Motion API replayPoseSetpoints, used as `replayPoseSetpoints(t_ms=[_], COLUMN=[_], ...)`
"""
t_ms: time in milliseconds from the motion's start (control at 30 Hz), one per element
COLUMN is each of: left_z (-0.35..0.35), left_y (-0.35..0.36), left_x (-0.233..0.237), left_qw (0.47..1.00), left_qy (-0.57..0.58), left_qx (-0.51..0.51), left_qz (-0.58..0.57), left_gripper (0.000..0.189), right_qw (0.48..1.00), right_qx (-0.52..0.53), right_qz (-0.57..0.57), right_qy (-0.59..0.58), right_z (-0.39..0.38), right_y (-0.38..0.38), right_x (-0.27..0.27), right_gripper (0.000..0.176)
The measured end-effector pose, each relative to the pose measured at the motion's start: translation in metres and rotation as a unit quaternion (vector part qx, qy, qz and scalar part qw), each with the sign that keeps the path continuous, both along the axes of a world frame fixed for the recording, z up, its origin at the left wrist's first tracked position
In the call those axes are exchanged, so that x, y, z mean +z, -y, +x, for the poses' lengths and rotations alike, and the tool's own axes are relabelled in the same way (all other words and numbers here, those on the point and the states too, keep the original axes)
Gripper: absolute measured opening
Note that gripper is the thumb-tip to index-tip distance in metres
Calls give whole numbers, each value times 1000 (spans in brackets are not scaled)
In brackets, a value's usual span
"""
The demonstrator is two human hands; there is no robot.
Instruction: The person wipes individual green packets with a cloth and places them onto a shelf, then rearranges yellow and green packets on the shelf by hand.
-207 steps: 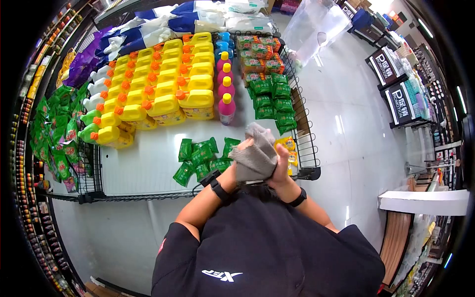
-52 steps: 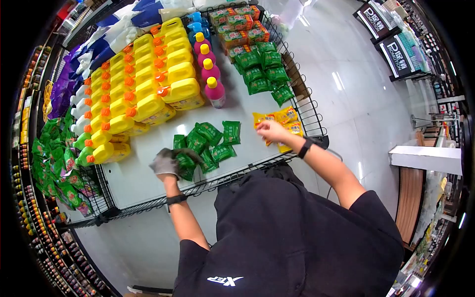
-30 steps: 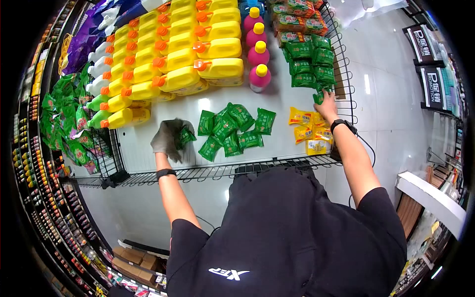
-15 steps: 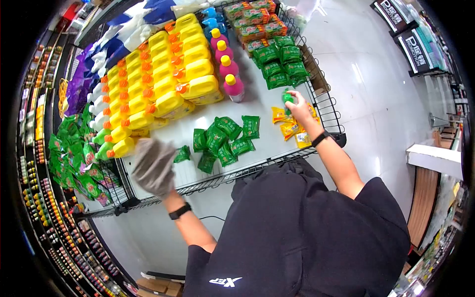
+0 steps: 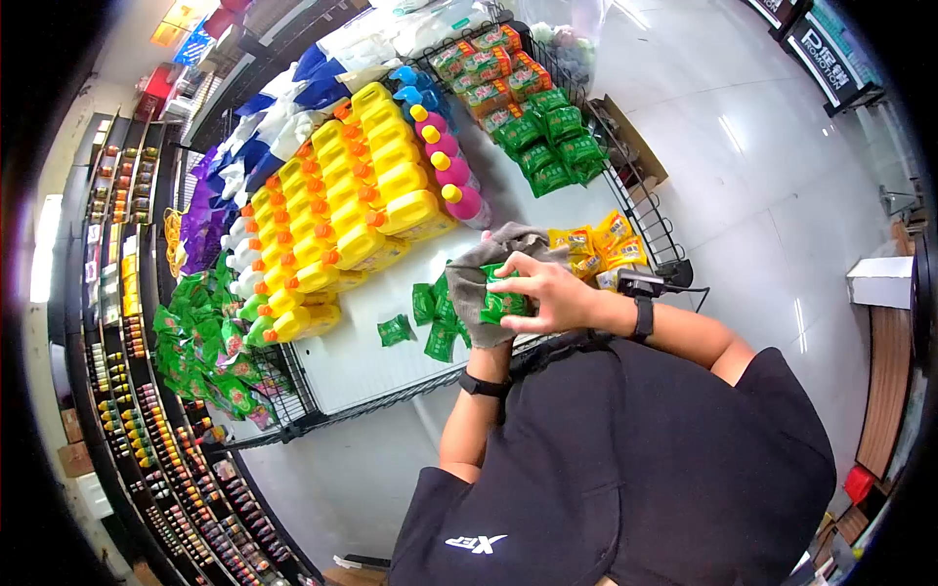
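Note:
My right hand [image 5: 559, 296] grips a green soap packet [image 5: 501, 299] between thumb and fingers, pressed against a grey cloth [image 5: 471, 277]. Underneath, my left hand [image 5: 491, 357] holds the cloth, which covers most of it, so its fingers are largely hidden. Several loose green packets [image 5: 440, 339] lie on the white table surface [image 5: 357, 376] left of my hands, one of them apart from the pile. Just beyond my right hand is a small group of yellow packets [image 5: 613, 234].
Yellow jugs [image 5: 376, 181] with orange caps stand in rows, with pink bottles [image 5: 464, 202] beside them. Stacked green packets [image 5: 562, 146] and orange-wrapped packs [image 5: 486, 68] fill the far right corner. A wire rail [image 5: 657, 227] edges the table; green bags [image 5: 205, 332] lie left.
My right hand has brought the green packet from above the yellow packets toward my body. My left hand has swung right with the cloth, and both now meet at the packet. The view has shifted.

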State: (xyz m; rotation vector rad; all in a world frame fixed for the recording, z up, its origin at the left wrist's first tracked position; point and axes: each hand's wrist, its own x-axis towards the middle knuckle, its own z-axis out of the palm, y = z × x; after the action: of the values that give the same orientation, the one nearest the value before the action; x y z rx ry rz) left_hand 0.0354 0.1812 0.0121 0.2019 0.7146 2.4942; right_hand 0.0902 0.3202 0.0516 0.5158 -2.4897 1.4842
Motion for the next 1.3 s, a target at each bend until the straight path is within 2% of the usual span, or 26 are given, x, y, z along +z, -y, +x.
replayPoseSetpoints(t_ms=[33,100,133,167,233,367,433,467,500,533,567,633,667,700,767,800,833,867,900,933,967,1033,1100,1167,1233,1300], left_z=[3,-1,7,13,27,25,29,33,39,41,37,30,28,27,21,25,25,32,39,42,41,54,52,50,45,42], left_y=[-3,-11,-17,-10,-10,13,22,23,28,37,49,50,40,38,49,44,37,32,25,9,-1,-28,-32,-36,-40,-34], left_x=[11,35,50,46,41,0,-9,14,27,22,-14,0,26,44,22,5,4,-13,-32,-40,-44,16,16,10,30,30], left_qw=[1000,989,982,946,911,927,923,797,549,438,419,440,464,453,374,205,233,486,699,741,773,645,623,539,612,672], left_qy=[16,-126,-124,-140,-189,-37,66,-264,-556,-574,-597,-624,-589,-575,-647,-640,-620,-478,-297,-339,-377,-423,-450,-501,-471,-407], left_qx=[-2,22,74,125,170,36,-24,13,49,-5,-10,9,13,-25,2,11,-5,-8,-6,44,92,89,110,121,131,73], left_qz=[23,-70,-124,-263,-324,-371,-380,-544,-622,-692,-684,-646,-662,-681,-665,-740,-750,-732,-650,-578,-501,-630,-630,-666,-622,-614], left_gripper=[60,54,41,44,54,54,59,58,57,51,55,52,48,46,42,49,40,37,34,35,37,39,43,46,48,46], right_qw=[1000,992,988,984,987,982,972,975,976,971,966,960,925,870,736,712,701,693,685,668,672,546,524,557,559,530], right_qx=[-14,-73,-97,-120,-145,-83,-24,20,63,104,149,177,203,220,195,167,127,139,151,182,115,137,114,70,56,74], right_qz=[14,84,118,124,74,-102,-88,-86,-82,-87,-74,-82,-147,-279,-418,-452,-451,-446,-440,-474,-485,-586,-597,-604,-629,-665], right_qy=[-11,-67,-28,-32,-4,137,217,205,191,197,197,202,285,343,496,512,538,549,560,544,548,583,596,566,537,521], right_z=[-5,-11,-10,-11,-20,-22,-22,-23,-27,-29,-32,-28,-28,-27,-20,-15,-11,-6,1,10,21,18,11,11,11,10], right_y=[-3,-10,-12,-14,-15,-17,-18,-23,-28,-34,-38,-45,-53,-52,-56,-49,-46,-43,-39,-28,-22,-28,-35,-36,-32,-33], right_x=[-5,-3,0,-6,-27,-49,-43,-43,-40,-34,-40,-49,-37,-36,-24,-38,-37,-30,-23,-44,-24,-18,-5,10,-6,-23], right_gripper=[42,41,45,50,54,75,78,77,76,74,80,87,89,88,87,84,83,83,83,80,70,70,76,77,73,64])
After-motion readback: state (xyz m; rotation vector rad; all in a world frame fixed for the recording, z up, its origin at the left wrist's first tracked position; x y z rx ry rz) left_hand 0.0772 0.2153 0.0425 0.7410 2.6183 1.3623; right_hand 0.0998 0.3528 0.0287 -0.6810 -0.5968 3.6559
